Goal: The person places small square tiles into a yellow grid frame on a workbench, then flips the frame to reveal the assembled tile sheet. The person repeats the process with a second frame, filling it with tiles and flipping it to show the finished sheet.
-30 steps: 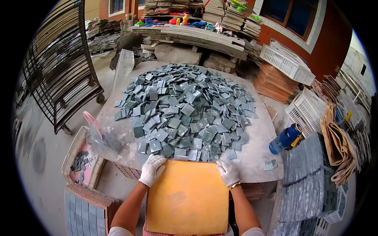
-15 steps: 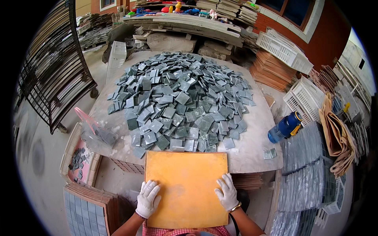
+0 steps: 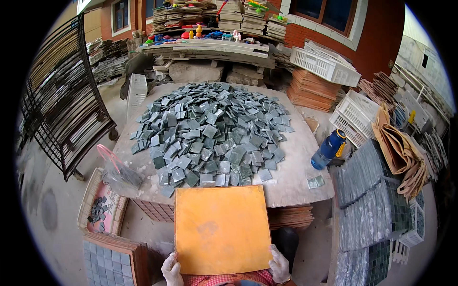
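A square orange-yellow board [image 3: 222, 224] with a dark smudge on it lies in front of me. Its far edge meets the near rim of the table. My left hand [image 3: 172, 270], in a white glove, is closed at the board's lower left edge. At the lower right edge my right hand [image 3: 279, 265], gloved too, has its fingers curled against the side. Part of each hand is cut off or hidden by the board's edge. Beyond the board spreads a heap of small square grey-green stone tiles [image 3: 210, 131], piled loosely.
The heap sits on a pale table [image 3: 296, 186]. A blue bottle [image 3: 328, 150] and a plastic bag [image 3: 121, 175] stand on it. At right are wrapped tile stacks [image 3: 365, 205]; at left, a basket [image 3: 85, 205], tiled sheets [image 3: 109, 262] and a wire rack [image 3: 64, 105].
Both hands have slid down from the board's sides to its near corners, and their fingers have curled round the edges. The view has tilted up and shifted slightly.
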A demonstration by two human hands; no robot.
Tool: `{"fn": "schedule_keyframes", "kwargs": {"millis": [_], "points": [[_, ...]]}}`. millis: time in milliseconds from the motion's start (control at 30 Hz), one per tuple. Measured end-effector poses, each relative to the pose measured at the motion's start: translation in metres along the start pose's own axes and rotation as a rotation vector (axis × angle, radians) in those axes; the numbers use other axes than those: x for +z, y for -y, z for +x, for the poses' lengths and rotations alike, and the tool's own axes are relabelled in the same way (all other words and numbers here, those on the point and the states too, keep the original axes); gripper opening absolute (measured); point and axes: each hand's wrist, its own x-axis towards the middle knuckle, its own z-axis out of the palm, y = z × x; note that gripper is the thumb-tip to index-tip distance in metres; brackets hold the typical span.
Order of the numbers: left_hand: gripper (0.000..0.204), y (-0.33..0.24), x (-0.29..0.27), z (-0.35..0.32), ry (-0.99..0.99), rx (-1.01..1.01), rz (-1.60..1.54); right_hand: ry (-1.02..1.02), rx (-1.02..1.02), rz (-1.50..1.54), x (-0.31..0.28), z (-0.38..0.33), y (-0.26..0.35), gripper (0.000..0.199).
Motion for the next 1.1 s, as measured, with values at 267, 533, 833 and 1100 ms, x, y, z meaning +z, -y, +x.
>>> {"fn": "schedule_keyframes", "kwargs": {"millis": [267,533,833,1100], "points": [[0.048,-0.129,0.056,0.018,0.088,0.095,-0.447,-0.168,0.070,0.671,0.009,0.044,0.106,0.045],[0.076,-0.141,0.129,0.197,0.168,0.539,-0.094,-0.222,-0.536,-0.223,0.047,0.237,0.060,0.071],[0.047,-0.011,0.148,0.287,0.187,0.157,0.115,-0.258,-0.099,-0.212,0.053,0.297,-0.028,0.055],[0.029,-0.027,0.163,0.346,-0.179,0.050,0.609,-0.172,0.110,-0.242,0.081,0.388,-0.006,0.062]]}}
